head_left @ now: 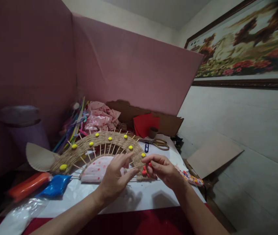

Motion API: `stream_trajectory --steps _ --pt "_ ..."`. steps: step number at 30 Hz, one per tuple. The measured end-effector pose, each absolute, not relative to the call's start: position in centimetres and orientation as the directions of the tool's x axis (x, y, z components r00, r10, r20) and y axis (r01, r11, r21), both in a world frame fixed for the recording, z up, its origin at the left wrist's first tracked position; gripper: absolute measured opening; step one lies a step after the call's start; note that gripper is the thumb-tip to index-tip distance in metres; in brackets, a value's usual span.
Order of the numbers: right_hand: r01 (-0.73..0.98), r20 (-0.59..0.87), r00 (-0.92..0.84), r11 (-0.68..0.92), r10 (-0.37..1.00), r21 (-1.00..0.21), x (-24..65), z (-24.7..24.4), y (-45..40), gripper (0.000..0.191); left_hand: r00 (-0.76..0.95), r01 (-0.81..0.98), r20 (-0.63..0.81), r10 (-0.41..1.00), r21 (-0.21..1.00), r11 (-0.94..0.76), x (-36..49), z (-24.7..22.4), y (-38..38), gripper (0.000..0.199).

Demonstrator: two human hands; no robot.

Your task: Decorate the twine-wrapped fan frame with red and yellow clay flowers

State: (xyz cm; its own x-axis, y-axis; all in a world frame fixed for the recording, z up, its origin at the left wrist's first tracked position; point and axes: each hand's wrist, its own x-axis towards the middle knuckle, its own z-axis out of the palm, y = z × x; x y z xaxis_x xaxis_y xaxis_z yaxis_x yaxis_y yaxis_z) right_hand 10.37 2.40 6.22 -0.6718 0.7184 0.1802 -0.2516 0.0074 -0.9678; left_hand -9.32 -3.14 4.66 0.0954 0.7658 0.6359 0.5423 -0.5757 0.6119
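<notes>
A woven arch of brown cord (116,138) on thin sticks lies on white paper, dotted with several yellow pieces (109,139). Inside its curve is a pink dotted cloth half-circle (96,168). My left hand (118,173) is over the right part of the cloth, thumb and fingers apart, with nothing between them. Pinched in my right hand (162,168), at the arch's right end, is a small red piece (150,164). Just below it, more red pieces (144,172) sit on the woven band, partly hidden by my fingers.
Orange (29,186) and blue (55,186) clay packets lie left. Behind are scissors (159,143), a small brown pot (153,132), red paper (142,125) and crumpled pink cloth (101,116). A purple bin (28,133) stands far left; a dotted roll (191,179) lies right.
</notes>
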Motion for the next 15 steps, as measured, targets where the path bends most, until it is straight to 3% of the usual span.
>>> stream_trajectory --steps 2,5,6,8,11,13,15 --pt "-0.227 0.159 -0.719 -0.012 0.676 -0.974 9.9 5.9 1.9 0.026 0.142 0.489 0.61 0.78 0.641 -0.591 -8.7 5.3 -3.0 0.038" --pt "-0.215 0.151 -0.726 -0.012 0.671 -0.977 9.8 6.0 1.8 0.023 0.167 0.508 0.627 0.761 0.607 -0.612 -8.0 5.6 -3.2 0.013" --pt "-0.224 0.16 -0.7 -0.001 0.696 -0.975 9.9 6.1 2.1 0.022 0.161 0.519 0.643 0.749 0.59 -0.618 -7.9 5.6 -3.4 0.015" --pt "-0.275 0.2 -0.577 0.043 0.792 -0.961 10.6 6.4 2.9 0.019 0.168 0.51 0.676 0.718 0.563 -0.65 -7.6 5.3 -4.1 0.02" --pt "-0.361 0.264 -0.24 0.167 0.934 -0.917 11.9 6.4 5.0 0.02 0.302 0.419 0.689 0.659 0.525 -0.741 -7.0 4.8 -5.8 0.021" --pt "-0.33 0.272 -0.041 0.244 0.961 -0.912 12.8 5.9 6.4 0.023 0.472 0.314 0.634 0.612 0.528 -0.789 -6.5 4.5 -7.0 0.025" --pt "-0.302 0.271 0.035 0.269 0.962 -0.915 13.2 5.2 7.5 0.024 0.611 0.229 0.478 0.631 0.656 -0.719 -5.9 4.6 -8.2 0.033"
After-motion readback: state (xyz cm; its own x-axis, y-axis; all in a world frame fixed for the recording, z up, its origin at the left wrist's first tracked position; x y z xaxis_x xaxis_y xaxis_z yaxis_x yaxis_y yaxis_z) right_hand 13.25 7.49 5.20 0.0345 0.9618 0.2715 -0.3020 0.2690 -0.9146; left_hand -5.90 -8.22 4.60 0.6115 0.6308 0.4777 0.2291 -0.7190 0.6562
